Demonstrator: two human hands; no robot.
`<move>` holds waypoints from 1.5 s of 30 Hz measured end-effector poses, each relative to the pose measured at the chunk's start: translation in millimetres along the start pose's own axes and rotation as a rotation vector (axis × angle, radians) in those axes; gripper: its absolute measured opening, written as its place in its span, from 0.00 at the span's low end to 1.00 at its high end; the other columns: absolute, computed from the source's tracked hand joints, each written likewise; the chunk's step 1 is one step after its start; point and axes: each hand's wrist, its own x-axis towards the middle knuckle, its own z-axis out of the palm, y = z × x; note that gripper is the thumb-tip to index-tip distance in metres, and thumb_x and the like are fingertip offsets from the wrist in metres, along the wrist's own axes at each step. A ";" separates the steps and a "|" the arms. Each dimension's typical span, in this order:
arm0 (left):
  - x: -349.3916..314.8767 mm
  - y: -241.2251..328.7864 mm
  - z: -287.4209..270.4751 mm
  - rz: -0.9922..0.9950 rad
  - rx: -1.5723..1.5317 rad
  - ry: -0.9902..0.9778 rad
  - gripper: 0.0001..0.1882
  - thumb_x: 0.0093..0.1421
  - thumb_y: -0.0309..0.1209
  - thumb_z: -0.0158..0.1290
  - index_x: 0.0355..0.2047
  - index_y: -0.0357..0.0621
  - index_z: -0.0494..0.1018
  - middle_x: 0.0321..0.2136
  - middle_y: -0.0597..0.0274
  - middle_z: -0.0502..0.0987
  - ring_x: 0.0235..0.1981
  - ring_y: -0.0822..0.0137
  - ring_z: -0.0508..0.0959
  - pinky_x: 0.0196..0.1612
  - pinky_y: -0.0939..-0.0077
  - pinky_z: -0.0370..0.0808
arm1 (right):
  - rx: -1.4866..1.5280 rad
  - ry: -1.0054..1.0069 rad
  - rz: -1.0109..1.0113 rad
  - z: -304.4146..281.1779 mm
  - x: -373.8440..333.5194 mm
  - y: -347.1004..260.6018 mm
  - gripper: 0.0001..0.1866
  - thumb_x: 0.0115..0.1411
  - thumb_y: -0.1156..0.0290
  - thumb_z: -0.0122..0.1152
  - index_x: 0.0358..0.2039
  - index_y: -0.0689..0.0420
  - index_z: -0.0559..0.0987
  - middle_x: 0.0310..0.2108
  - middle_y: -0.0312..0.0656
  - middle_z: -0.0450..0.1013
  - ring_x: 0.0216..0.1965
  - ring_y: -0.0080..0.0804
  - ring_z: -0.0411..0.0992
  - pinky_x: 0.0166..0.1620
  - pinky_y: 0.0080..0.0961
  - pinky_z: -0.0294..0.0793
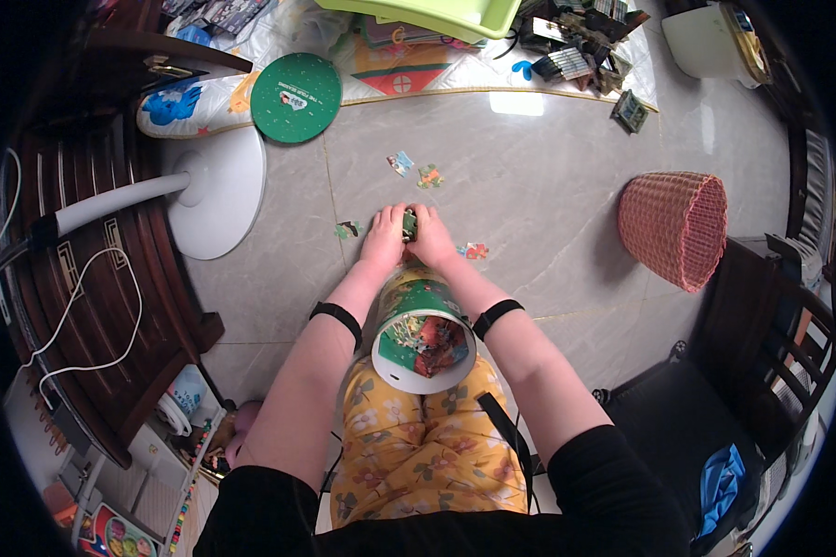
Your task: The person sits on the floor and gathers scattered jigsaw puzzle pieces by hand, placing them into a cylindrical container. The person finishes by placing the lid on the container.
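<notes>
My left hand (384,236) and my right hand (431,238) are close together over the floor. Between their fingers they grip dark green jigsaw pieces (410,225); the fingers hide how many. One loose green jigsaw piece (347,229) lies just left of my left hand. An orange-red jigsaw piece (475,251) is beside my right hand. Farther off rest a blue-white jigsaw piece (400,163) and an orange-green jigsaw piece (430,176). Below my wrists, a green cylindrical tub (407,295) tilts with its mouth toward me, colourful pieces inside.
A round green lid (296,97) lies by the padded mat (474,79) at the back. On the left is a white stand base (223,200). A woven basket (664,227) lies tipped on the right, near a black chair (664,418). A lime-green bin (455,17) sits far back.
</notes>
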 end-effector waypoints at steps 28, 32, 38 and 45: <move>-148.2 77.6 -109.2 0.206 -0.161 -0.125 0.29 0.57 0.37 0.61 0.58 0.45 0.69 0.54 0.54 0.70 0.55 0.51 0.71 0.54 0.59 0.73 | 0.216 -0.127 0.094 -126.4 -148.0 -33.8 0.25 0.52 0.71 0.72 0.49 0.60 0.75 0.37 0.44 0.77 0.35 0.34 0.78 0.42 0.30 0.79; -94.8 7.7 -90.8 -0.023 0.092 0.024 0.27 0.57 0.30 0.60 0.57 0.49 0.69 0.58 0.57 0.68 0.57 0.52 0.69 0.56 0.57 0.72 | -0.316 0.029 -0.052 -104.1 -104.2 19.4 0.25 0.49 0.74 0.70 0.49 0.54 0.75 0.41 0.41 0.74 0.46 0.40 0.73 0.47 0.38 0.77; -47.3 -61.6 -60.5 -0.221 0.273 0.031 0.37 0.50 0.27 0.65 0.60 0.52 0.65 0.57 0.57 0.67 0.57 0.53 0.68 0.56 0.57 0.73 | -0.685 0.102 0.027 -56.1 -67.0 63.2 0.25 0.42 0.71 0.73 0.44 0.50 0.75 0.44 0.37 0.72 0.51 0.40 0.69 0.50 0.39 0.73; -29.9 -69.6 -46.2 -0.325 0.299 -0.091 0.21 0.46 0.28 0.68 0.42 0.50 0.75 0.48 0.62 0.70 0.55 0.59 0.69 0.52 0.56 0.74 | -0.412 0.080 0.150 -61.7 -72.1 72.5 0.15 0.39 0.70 0.75 0.28 0.52 0.78 0.45 0.38 0.72 0.51 0.40 0.69 0.50 0.39 0.72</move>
